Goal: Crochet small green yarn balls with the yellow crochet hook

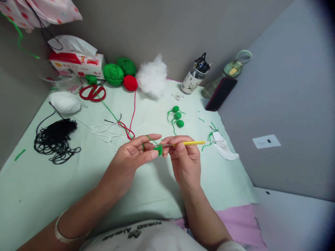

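Observation:
Between the thumb and fingers of my left hand (136, 151) is a small green crochet piece (158, 150), with green yarn running over the raised index finger. My right hand (185, 157) grips a crochet hook (193, 143) by its yellow handle. The hook's metal shaft points left and its tip meets the green piece; whether it passes through a stitch is too small to tell. Beyond my hands, several small green crocheted balls (177, 115) lie in a column with loose yarn tails.
Along the back stand a tissue pack (78, 64), green yarn balls (113, 74), a red yarn ball (130, 83), white stuffing (152, 76), a pen jar (192, 80) and a phone (221, 94). Red scissors (92, 93), white yarn (65, 102) and tangled black yarn (56, 139) lie left.

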The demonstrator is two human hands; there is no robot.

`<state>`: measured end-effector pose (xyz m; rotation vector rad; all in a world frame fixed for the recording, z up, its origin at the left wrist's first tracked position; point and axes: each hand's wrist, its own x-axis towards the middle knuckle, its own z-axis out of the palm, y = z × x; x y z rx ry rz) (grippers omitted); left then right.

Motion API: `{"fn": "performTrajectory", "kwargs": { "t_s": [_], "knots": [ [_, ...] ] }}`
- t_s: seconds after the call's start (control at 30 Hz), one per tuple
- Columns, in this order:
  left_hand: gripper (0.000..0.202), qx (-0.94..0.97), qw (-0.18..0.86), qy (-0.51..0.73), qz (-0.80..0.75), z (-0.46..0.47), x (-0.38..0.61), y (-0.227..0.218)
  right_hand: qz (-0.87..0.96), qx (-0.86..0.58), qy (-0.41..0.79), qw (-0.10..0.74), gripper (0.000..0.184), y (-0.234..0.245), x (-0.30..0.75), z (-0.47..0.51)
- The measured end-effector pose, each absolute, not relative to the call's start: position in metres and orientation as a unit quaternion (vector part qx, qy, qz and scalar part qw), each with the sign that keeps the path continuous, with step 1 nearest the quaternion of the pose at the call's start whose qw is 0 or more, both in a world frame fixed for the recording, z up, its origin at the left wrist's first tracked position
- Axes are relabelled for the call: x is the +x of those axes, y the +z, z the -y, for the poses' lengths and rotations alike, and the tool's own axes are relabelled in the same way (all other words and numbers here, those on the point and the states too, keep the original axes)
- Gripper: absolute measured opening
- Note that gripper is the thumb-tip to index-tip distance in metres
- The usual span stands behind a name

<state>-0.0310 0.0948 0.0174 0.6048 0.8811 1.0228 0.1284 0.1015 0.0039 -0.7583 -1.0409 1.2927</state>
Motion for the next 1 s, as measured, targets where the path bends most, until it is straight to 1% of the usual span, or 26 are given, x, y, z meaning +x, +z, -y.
{"fn": "performTrajectory", "kwargs": {
  "t_s": [0.13,0.3,0.37,0.47,0.57,0.73,0.8,0.87,0.93,1.0],
  "knots": [
    [0.027,0.273,0.734,0.466,-0.41,-0.095,-0.033,0.02,0.442,-0.315,0.59,0.598,0.018,0.006,0.132,-0.104],
    [0.026,0.284,0.719,0.471,-0.425,-0.094,-0.035,0.022,0.488,-0.331,0.551,0.591,0.018,0.008,0.136,-0.1],
    [0.026,0.291,0.71,0.474,-0.432,-0.093,-0.034,0.022,0.519,-0.339,0.514,0.592,0.018,0.01,0.137,-0.097],
    [0.028,0.31,0.686,0.481,-0.45,-0.092,-0.033,0.021,0.594,-0.347,0.422,0.59,0.019,0.01,0.137,-0.094],
    [0.031,0.342,0.634,0.495,-0.486,-0.09,-0.032,0.02,0.678,-0.328,0.324,0.573,0.024,0.007,0.137,-0.092],
    [0.028,0.433,0.5,0.519,-0.541,-0.083,-0.03,0.02,0.72,-0.315,0.265,0.559,0.029,0.002,0.138,-0.093],
    [0.026,0.447,0.481,0.525,-0.542,-0.081,-0.028,0.021,0.736,-0.32,0.23,0.55,0.031,0.0,0.136,-0.092],
    [0.024,0.419,0.516,0.53,-0.527,-0.081,-0.026,0.021,0.756,-0.329,0.173,0.538,0.037,-0.002,0.134,-0.089],
    [0.03,0.34,0.618,0.521,-0.481,-0.083,-0.025,0.021,0.773,-0.345,0.103,0.522,0.047,-0.006,0.134,-0.085],
    [0.043,0.242,0.735,0.478,-0.415,-0.087,-0.025,0.022,0.783,-0.361,0.053,0.504,0.053,-0.009,0.134,-0.083]
  ]
}}
